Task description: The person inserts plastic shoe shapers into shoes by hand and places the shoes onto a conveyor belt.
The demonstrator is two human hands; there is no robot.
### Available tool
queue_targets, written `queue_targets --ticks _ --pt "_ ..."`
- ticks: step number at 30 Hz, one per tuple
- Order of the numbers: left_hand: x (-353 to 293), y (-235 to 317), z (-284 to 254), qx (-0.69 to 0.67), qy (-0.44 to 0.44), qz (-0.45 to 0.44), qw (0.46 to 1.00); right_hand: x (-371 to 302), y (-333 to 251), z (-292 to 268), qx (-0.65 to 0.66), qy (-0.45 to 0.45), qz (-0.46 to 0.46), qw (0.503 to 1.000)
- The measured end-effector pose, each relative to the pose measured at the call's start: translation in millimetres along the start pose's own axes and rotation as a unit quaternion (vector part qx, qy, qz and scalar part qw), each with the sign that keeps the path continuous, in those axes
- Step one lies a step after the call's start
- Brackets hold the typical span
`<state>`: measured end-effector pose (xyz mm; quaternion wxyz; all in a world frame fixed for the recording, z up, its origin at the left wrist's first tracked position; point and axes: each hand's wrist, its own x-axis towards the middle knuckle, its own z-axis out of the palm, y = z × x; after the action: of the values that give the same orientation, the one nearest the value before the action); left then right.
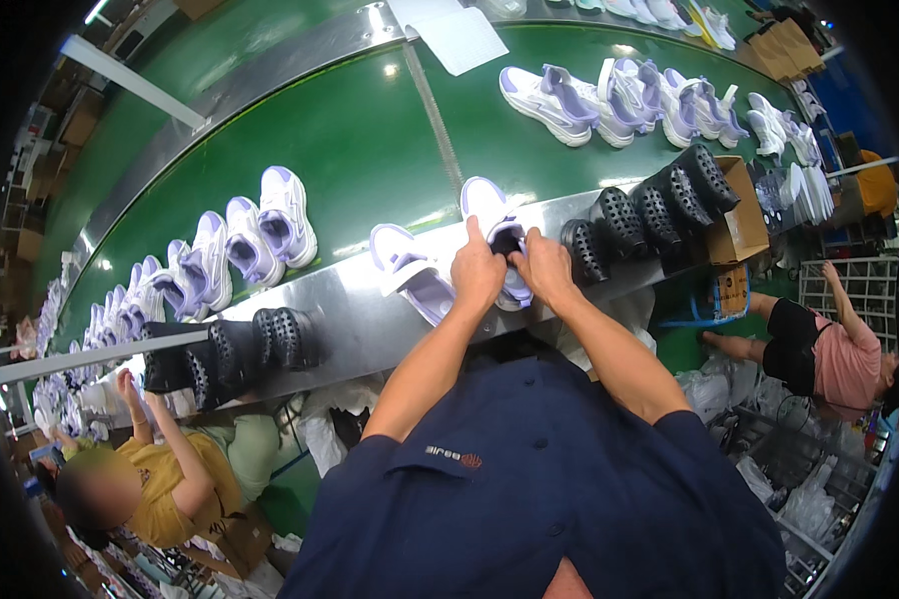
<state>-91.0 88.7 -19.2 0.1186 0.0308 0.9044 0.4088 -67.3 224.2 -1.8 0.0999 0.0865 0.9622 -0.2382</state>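
On the metal ledge in front of me, a white and lavender sneaker (482,196) lies with its toe pointing away. My left hand (478,268) grips its left side, the thumb stretched along the upper. At the right side of the opening, my right hand (543,266) has its fingers curled on the collar. The inside of the shoe looks dark; whether something sits in it I cannot tell. Just left of my left hand rests a second matching sneaker (395,246). Right of my right hand stand several black perforated shoe-shaped pieces (619,222).
Matching sneakers (206,262) line the green conveyor (370,130) at left, with more sneakers (624,100) at far right. Black perforated pieces (235,349) also stand on the left ledge. A cardboard box (737,205) adjoins the right row. People (185,479) work left and right.
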Motion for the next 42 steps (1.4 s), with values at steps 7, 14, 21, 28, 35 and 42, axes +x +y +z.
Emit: queue_targets --ticks 7,14,21,28,35,42 --pt "-63.5 0.5 -28.4 0.015 0.108 0.134 0.985 10.0 25.7 24.3 -0.022 0.066 -0.047 0.996" --pt "-84.5 -116.3 -41.5 -0.096 0.104 -0.102 0.985 -1.5 8.4 26.8 -0.038 0.005 -0.117 0.992" --pt "-61.5 -64.5 -71.3 -0.021 0.064 -0.018 0.998 -25.9 11.8 -17.1 -0.041 -0.124 -0.045 0.99" --pt "-173.1 -159.6 -278.0 0.341 0.497 -0.087 0.793 -65.4 -7.9 -52.4 0.167 -0.201 0.029 0.965" --pt "-239.6 -278.8 -346.5 0.362 0.464 -0.252 0.768 -74.3 -62.2 -20.6 0.223 -0.285 0.018 0.932" --pt "-231.8 -141.3 -326.1 0.3 0.509 -0.103 0.8 -81.5 -103.4 -21.5 0.168 -0.2 -0.091 0.961"
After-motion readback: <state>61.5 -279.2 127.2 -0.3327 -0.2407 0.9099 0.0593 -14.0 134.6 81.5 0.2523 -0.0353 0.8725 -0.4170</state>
